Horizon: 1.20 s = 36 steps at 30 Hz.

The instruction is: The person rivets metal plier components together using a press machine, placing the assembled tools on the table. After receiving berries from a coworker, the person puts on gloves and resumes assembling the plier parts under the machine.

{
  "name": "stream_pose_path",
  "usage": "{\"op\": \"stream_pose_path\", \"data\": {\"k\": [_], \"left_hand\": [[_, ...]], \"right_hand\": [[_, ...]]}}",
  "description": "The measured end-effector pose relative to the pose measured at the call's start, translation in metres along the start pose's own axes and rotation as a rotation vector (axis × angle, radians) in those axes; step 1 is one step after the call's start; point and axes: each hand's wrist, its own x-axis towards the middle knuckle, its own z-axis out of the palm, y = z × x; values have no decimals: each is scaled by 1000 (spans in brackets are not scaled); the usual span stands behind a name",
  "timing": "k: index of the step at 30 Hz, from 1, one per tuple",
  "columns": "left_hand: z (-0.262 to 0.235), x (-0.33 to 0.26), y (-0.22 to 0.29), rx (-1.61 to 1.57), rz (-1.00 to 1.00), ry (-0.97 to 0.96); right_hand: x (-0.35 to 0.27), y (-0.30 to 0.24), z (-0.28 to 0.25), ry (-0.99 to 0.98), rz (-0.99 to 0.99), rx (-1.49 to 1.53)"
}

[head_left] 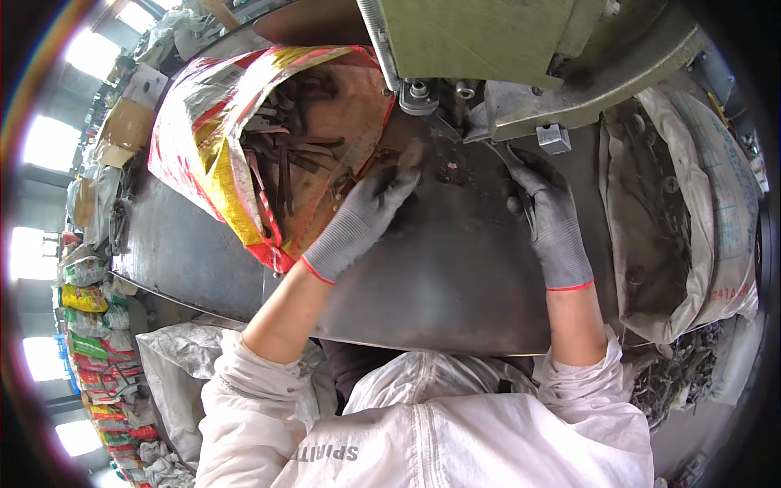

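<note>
My left hand (362, 218), in a grey glove with a red cuff, reaches to the mouth of a red and yellow sack (203, 130) and its fingertips rest on dark metal strips (289, 154) spilling out of it. My right hand (549, 215), gloved the same way, is closed on a thin dark metal piece (503, 154) just below the green press machine (488, 49). Both hands lie over a dark steel work table (439, 276).
A white sack (700, 203) of dark metal parts stands open at the right, with loose scrap (683, 370) below it. Another white bag (175, 366) sits at the lower left. Piled colourful sacks (93, 358) line the far left by bright windows.
</note>
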Motion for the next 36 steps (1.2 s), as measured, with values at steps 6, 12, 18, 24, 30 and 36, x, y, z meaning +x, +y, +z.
{"op": "stream_pose_path", "data": {"k": [6,12,18,24,30,36], "left_hand": [[3,13,28,-26,198,42],[7,30,9,776,495,39],[12,24,1,1072,391,-107],[-69,2,-38,548,-124,407],[-107,-33,-133,1023,59,163],[-120,-41,-131,267,-272,141]], "right_hand": [[-5,-6,19,-135,16,-66],[1,10,32,-148,-65,-193],[10,31,25,-177,-83,-254],[9,29,25,-129,26,-187],[8,27,28,-136,14,-164],[-12,2,33,-172,-4,-154]]}}
